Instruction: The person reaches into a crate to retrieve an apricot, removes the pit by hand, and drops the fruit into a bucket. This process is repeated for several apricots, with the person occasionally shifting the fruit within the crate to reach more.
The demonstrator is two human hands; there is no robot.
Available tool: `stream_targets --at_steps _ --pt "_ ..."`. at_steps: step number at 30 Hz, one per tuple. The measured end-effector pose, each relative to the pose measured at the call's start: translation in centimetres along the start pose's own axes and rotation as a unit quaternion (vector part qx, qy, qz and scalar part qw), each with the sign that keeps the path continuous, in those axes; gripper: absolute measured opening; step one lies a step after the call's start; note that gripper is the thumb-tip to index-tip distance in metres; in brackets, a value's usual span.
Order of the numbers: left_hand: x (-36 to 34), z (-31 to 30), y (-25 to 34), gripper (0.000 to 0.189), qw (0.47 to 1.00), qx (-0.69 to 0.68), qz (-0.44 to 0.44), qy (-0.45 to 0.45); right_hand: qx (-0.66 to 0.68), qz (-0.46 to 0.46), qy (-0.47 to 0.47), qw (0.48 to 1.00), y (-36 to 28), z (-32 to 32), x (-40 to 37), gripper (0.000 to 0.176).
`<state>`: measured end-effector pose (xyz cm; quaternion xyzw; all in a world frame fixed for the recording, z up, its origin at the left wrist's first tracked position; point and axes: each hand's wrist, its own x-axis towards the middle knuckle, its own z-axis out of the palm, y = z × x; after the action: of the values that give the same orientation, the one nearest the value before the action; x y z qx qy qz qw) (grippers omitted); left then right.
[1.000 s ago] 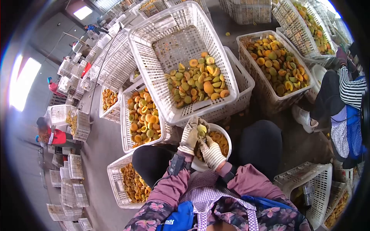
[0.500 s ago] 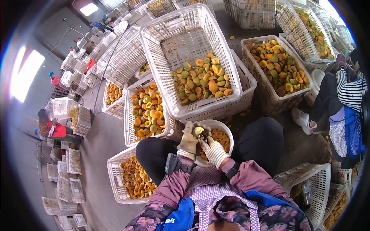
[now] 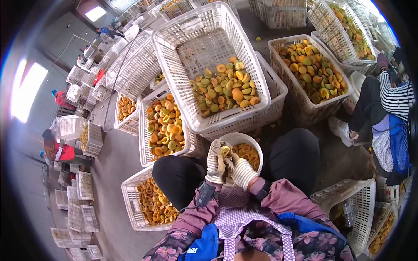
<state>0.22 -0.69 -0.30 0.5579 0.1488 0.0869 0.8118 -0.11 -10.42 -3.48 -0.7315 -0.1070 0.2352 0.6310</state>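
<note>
My left hand [image 3: 214, 164], in a dirty white knit glove, is closed around a yellow-green apricot half [image 3: 225, 152]. Pressed close beside it is my gloved right hand [image 3: 242, 172], fingers bent in against the fruit; whatever they grip is too small and hidden to make out. Both hands are over the near-left rim of a white bucket [image 3: 260, 152] between my knees. Orange apricot pieces [image 3: 246, 155] lie inside that bucket. Just beyond it, a tilted white crate [image 3: 204, 125] holds a pile of green and orange apricot halves [image 3: 226, 89].
Crates of apricot halves stand at left [image 3: 142, 143] and right [image 3: 278, 65]. A low crate [image 3: 130, 217] of flattened orange pieces sits by my left knee. A seated person in a striped sleeve [image 3: 398, 95] is at right. Stacked crates [image 3: 82, 187] line the left side.
The left hand has turned, so the apricot half now shows its rounded yellow-green side between the fingers. The right hand stays close to it. The view has shifted slightly.
</note>
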Motion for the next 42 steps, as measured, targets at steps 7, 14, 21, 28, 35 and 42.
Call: stream_targets --at_steps 7,14,21,28,35,42 --pt "0.8 -0.1 2.4 0.032 0.984 0.127 0.058 -0.111 0.203 0.056 -0.081 0.974 -2.3 -0.5 -0.9 0.03" --pt "0.8 1.0 2.3 0.023 0.998 0.018 -0.003 -0.064 0.106 -0.03 -0.056 0.992 -2.1 -0.9 -0.5 0.031" --pt "2.2 0.0 3.6 0.029 0.96 0.102 -0.065 -0.253 0.259 0.071 -0.15 0.951 0.4 0.1 -0.4 0.038" --pt "7.7 -2.4 5.8 0.039 0.919 -0.368 0.132 0.046 0.371 0.227 -0.087 0.896 -4.9 -0.8 -2.2 0.041" --pt "26.7 5.9 -2.7 0.027 0.756 0.626 0.133 -0.138 0.398 0.249 0.028 0.882 -4.3 -1.5 1.1 0.033" --pt "28.5 0.6 -4.8 0.049 0.636 0.739 -0.106 -0.197 0.395 0.259 0.026 0.881 -4.5 -1.9 1.3 0.03"
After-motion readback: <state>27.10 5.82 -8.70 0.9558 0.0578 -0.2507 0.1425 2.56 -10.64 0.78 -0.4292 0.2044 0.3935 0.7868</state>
